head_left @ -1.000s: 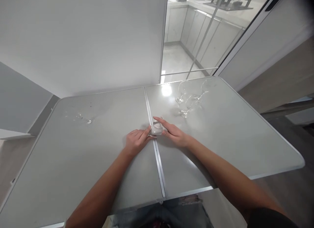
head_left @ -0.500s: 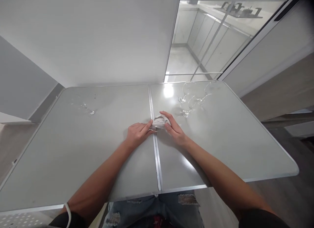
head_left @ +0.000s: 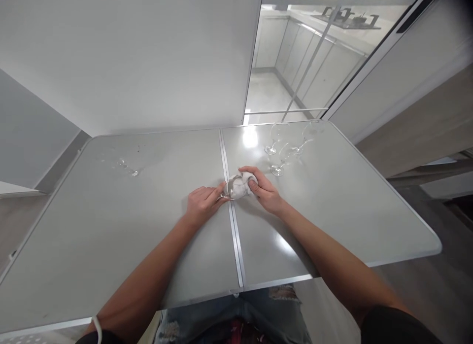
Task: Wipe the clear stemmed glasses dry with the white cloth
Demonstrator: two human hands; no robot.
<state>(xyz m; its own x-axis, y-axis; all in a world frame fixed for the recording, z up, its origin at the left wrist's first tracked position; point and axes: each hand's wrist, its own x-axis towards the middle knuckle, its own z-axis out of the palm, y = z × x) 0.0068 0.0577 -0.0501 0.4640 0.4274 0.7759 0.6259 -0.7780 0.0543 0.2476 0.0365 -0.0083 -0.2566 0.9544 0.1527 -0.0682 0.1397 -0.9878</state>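
Observation:
A clear glass (head_left: 229, 189) lies on its side at the middle seam of the grey folding table (head_left: 111, 235), with a white cloth (head_left: 242, 185) stuffed against its bowl. My left hand (head_left: 201, 206) pinches the glass at its near end, fingers closed on it. My right hand (head_left: 264, 191) curls over the cloth and presses it onto the glass.
Three upright wine glasses (head_left: 283, 149) stand at the far right of the table. Another clear glass (head_left: 125, 167) lies on its side at the far left. A white wall stands behind the table, with a glass door to a kitchen at the right.
My right hand has closed further over the cloth, bunching it against the glass. The glass has tipped slightly and the view shifted a little.

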